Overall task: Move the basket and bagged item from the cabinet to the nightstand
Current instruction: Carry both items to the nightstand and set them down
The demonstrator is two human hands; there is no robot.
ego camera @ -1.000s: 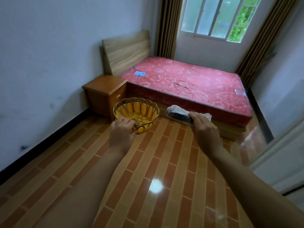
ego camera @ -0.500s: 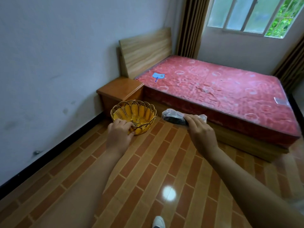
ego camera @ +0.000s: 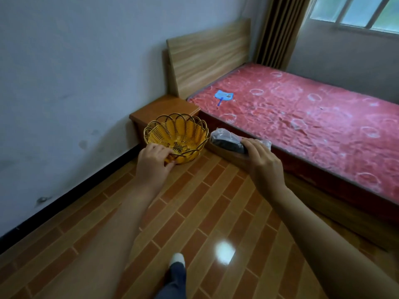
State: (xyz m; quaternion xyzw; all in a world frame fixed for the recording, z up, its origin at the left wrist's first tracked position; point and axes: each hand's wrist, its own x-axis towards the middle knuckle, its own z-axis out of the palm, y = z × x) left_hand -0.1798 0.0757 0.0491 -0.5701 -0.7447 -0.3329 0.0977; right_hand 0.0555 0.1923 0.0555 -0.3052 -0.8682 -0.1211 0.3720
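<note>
A yellow woven basket (ego camera: 179, 134) with a looped dark rim hangs in the air, gripped at its near rim by my left hand (ego camera: 152, 161). My right hand (ego camera: 262, 162) holds a dark item in a clear plastic bag (ego camera: 226, 140), its free end pointing left toward the basket. Both are carried in front of me, above the floor. The wooden nightstand (ego camera: 166, 107) stands just behind the basket, in the corner between the wall and the bed; its front is hidden by the basket.
A bed with a red mattress (ego camera: 313, 117) and a wooden headboard (ego camera: 207, 55) fills the right side. A small blue fan (ego camera: 223, 96) lies on the mattress near the headboard. The wall runs along the left. My foot (ego camera: 177, 261) is on the tiled floor.
The view has moved closer to the nightstand and bed, which now look larger. Both hands still carry the basket and the bagged item. My foot has stepped forward into view.
</note>
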